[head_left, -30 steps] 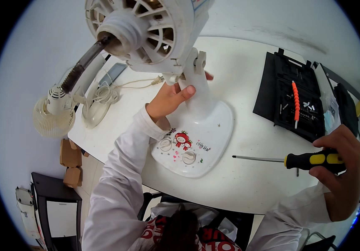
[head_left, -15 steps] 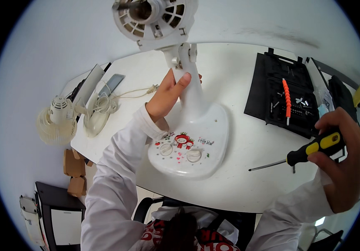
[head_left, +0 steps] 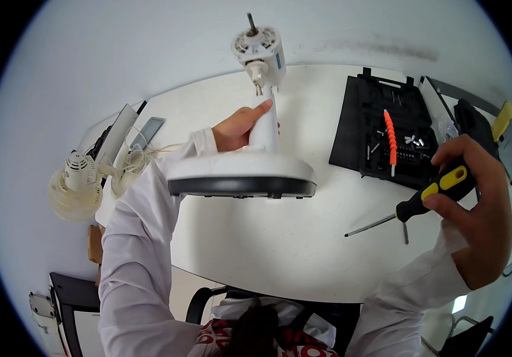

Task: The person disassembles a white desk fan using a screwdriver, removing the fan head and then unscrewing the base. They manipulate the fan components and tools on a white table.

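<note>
Head view, room: a pale wall point(head_left: 178, 47) spans the top of the frame; a white table point(head_left: 238, 250) fills the middle.
Fan stand: the white fan stand point(head_left: 264, 134) is at centre, its base point(head_left: 232, 165) tilted so the black underside edge faces the lower edge of the frame; contact with the table cannot be told. The motor housing point(head_left: 271, 59) sits at top centre.
Left hand: the left hand point(head_left: 237, 128) is wrapped round the column, thumb along its front.
Right hand: the right hand point(head_left: 482, 202), at right, grips a yellow-and-black screwdriver point(head_left: 443, 190), its blade angled lower left, apart from the fan stand.
Tool case: a black tool case point(head_left: 375, 166) lies open at upper right, an orange flexible rod point(head_left: 391, 140) across it.
Steadying: the top looks heavy, so a firm column grip and slow, even tilting seem wise.
Blade: best pointed away from the left hand and base during tilting.
</note>
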A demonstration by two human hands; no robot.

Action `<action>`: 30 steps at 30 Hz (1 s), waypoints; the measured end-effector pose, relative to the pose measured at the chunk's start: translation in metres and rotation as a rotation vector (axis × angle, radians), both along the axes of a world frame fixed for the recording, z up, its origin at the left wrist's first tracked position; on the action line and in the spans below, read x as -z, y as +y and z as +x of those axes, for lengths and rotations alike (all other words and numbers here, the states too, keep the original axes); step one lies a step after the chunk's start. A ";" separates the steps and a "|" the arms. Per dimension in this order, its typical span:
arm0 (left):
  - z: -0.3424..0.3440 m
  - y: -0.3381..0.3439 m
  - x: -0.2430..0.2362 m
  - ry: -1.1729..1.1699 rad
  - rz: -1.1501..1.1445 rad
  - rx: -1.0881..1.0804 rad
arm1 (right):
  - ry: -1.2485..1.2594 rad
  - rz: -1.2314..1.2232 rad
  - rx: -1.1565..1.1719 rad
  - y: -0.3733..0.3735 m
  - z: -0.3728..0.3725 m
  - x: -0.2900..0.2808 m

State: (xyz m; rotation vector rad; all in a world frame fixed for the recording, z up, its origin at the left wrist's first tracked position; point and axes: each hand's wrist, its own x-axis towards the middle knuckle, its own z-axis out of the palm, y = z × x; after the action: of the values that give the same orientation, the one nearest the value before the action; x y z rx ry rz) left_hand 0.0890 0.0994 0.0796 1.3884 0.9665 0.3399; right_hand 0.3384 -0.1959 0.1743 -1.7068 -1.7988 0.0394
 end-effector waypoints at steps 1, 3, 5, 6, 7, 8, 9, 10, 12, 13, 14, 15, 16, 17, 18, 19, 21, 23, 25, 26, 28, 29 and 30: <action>0.003 0.002 0.000 0.047 -0.042 0.009 | 0.003 0.000 0.011 0.000 0.000 0.000; 0.001 0.021 0.019 0.231 0.109 0.080 | 0.010 0.001 0.032 0.002 0.000 -0.001; -0.015 0.025 0.026 0.363 0.337 0.142 | 0.033 -0.035 0.034 0.003 0.002 -0.002; -0.027 0.022 0.025 0.405 0.392 0.135 | 0.023 -0.013 0.016 0.005 0.003 -0.002; -0.033 0.022 0.026 0.425 0.437 0.141 | 0.036 -0.032 0.020 0.007 0.003 -0.002; -0.038 0.025 0.026 0.425 0.462 0.132 | 0.050 -0.051 0.023 0.009 0.002 -0.002; -0.043 0.025 0.025 0.418 0.482 0.118 | 0.066 -0.069 0.023 0.012 0.002 -0.002; -0.044 0.031 0.026 0.396 0.498 0.105 | 0.057 -0.064 0.036 0.014 0.001 0.000; -0.045 0.043 0.030 0.334 0.495 0.067 | 0.042 -0.061 0.052 0.018 0.001 0.003; -0.047 0.047 0.029 0.302 0.487 0.039 | 0.035 -0.055 0.049 0.020 0.001 0.003; -0.047 0.051 0.028 0.265 0.470 0.011 | 0.029 -0.055 0.042 0.022 0.001 0.004; -0.046 0.056 0.029 0.227 0.448 -0.014 | 0.030 -0.059 0.039 0.023 0.001 0.004; -0.045 0.062 0.028 0.182 0.422 -0.043 | 0.028 -0.061 0.033 0.025 0.000 0.003; -0.042 0.067 0.029 0.140 0.394 -0.071 | 0.033 -0.067 0.031 0.027 0.000 0.003; -0.038 0.072 0.031 0.099 0.363 -0.091 | 0.038 -0.073 0.029 0.028 -0.001 0.003; -0.036 0.077 0.033 0.067 0.332 -0.112 | 0.040 -0.075 0.021 0.029 -0.003 0.002; -0.025 0.089 0.038 -0.014 0.261 -0.146 | 0.037 -0.078 0.011 0.032 -0.008 -0.001; -0.011 0.098 0.043 -0.086 0.191 -0.174 | 0.007 -0.077 0.006 0.033 -0.007 -0.002; 0.003 0.109 0.047 -0.148 0.129 -0.199 | 0.000 -0.082 0.006 0.035 -0.008 -0.001; 0.009 0.112 0.051 -0.177 0.097 -0.209 | 0.007 -0.087 0.009 0.037 -0.009 -0.001; 0.017 0.119 0.055 -0.217 0.052 -0.235 | 0.015 -0.101 0.013 0.038 -0.011 -0.001; 0.020 0.121 0.057 -0.233 0.032 -0.243 | 0.015 -0.110 0.015 0.039 -0.011 -0.002; 0.024 0.124 0.058 -0.251 0.014 -0.251 | 0.016 -0.119 0.017 0.039 -0.012 -0.003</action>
State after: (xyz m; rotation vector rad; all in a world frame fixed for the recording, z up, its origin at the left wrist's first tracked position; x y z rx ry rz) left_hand 0.1129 0.2233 0.0221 1.2044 0.9304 0.6932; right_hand 0.3269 -0.1570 0.1775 -1.7991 -1.8019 0.1555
